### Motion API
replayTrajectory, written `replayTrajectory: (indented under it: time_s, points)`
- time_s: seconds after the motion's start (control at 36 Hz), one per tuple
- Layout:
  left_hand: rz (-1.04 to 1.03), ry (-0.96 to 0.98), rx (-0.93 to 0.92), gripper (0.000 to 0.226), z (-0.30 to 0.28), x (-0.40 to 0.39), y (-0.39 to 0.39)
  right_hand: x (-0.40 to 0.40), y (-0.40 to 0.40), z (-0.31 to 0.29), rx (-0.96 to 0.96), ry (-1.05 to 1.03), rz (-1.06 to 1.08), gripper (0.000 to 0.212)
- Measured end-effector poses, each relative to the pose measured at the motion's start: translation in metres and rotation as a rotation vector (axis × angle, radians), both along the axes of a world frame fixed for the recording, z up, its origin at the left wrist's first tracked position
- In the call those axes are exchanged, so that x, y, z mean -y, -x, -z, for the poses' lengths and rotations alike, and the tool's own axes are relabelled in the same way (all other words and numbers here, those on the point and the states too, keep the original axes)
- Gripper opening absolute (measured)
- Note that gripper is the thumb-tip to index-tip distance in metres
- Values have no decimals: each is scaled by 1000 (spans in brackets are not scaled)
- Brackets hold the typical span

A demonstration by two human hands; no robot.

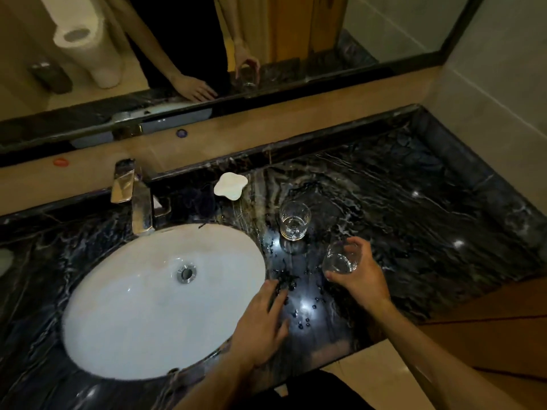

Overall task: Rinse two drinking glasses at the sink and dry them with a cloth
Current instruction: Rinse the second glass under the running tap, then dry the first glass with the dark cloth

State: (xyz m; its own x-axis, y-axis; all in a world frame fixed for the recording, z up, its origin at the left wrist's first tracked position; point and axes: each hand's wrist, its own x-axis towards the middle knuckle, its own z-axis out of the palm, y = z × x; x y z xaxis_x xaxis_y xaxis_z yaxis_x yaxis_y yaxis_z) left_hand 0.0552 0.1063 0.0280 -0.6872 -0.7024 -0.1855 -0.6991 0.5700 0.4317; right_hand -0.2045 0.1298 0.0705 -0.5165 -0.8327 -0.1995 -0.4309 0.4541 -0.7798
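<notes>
A clear drinking glass [294, 220] stands upright on the dark marble counter [414, 202], right of the white oval sink [133, 306]. My right hand [362, 273] grips a second clear glass [339, 260] from the side, just above the counter and in front of the first glass. My left hand [262, 324] lies flat, fingers spread, on the wet counter at the sink's right rim, holding nothing. No cloth is in view.
A chrome tap [134, 199] stands behind the sink, no water running. A white soap dish [231, 186] sits near the back wall. Water drops dot the counter between my hands. A mirror [296, 39] spans the back wall.
</notes>
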Motion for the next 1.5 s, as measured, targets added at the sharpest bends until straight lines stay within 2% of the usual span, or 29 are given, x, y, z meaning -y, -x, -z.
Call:
replayTrajectory:
  time_s: [0.33,0.47,0.53,0.61,0.69,0.78,0.86,0.97,1.06,1.17,1.22,1.33,1.42,1.5]
  points:
    - [-75,102,41,62,-2,-12,8,17,37,0,-32,38,-92,93]
    - [-66,75,18,60,-6,-3,6,20,26,-25,-387,195,-177,96]
    - [-40,69,16,58,-9,2,3,26,12,-36,-409,278,-238,94]
    - [24,80,29,58,-14,10,-1,43,-17,-46,-174,248,-261,98]
    - [132,100,61,59,-18,22,-5,63,-41,-41,67,185,-216,111]
    - [223,90,84,53,-22,40,-8,82,-55,-27,204,108,-114,125]
    - [250,70,128,45,-26,66,-11,94,-64,-12,292,87,-30,128]
    - [139,54,215,44,-33,123,-29,103,-69,3,325,75,78,110]
    - [-4,164,283,45,-39,174,-49,111,-68,9,294,89,143,92]
    - [-218,329,233,43,-48,224,-51,125,-66,10,309,71,162,84]
    - [-335,278,239,58,-50,242,-46,130,-66,9,308,50,166,83]
    - [-577,6,250,84,-45,273,-46,135,-63,11,327,48,155,84]
    - [-571,-115,264,86,-39,289,-52,135,-62,12,334,61,126,87]
    - [-521,-120,305,79,-35,296,-55,134,-58,13,350,60,91,89]
